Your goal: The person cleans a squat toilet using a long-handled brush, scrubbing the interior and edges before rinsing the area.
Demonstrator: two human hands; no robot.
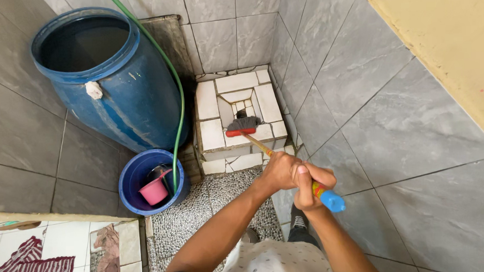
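Brush point(243, 126): long-handled, red head with dark bristles, head resting on the white-tiled raised platform point(208, 99) at the far end of the stall, right at the edge of its sunken centre. Wooden handle point(261, 146) runs diagonally from the head toward the near right, ending in a blue cap point(334, 201) with a coloured band just ahead of it.

Hands: both clenched around the handle, touching each other. Left hand point(279, 171) grips further up, toward the head. Right hand point(311, 184) grips nearer the blue cap, thumb laid along the top. Both forearms come in from the bottom edge.

Surroundings:
- Large blue barrel point(117, 86), far left, open top, tilted in view; small white scrap stuck on its side.
- Green hose point(177, 84) runs down from the top edge, past the barrel, into a small blue bucket point(131, 183).
- Bucket stands just in front of the barrel, left of the platform; pink dipper point(154, 191) inside it.
- Pebble floor point(196, 212) between bucket and wall.
- Grey tiled walls point(392, 125) all around.
- Striped red cloth point(26, 267) lies on white tiles, near left corner, behind a low ledge.
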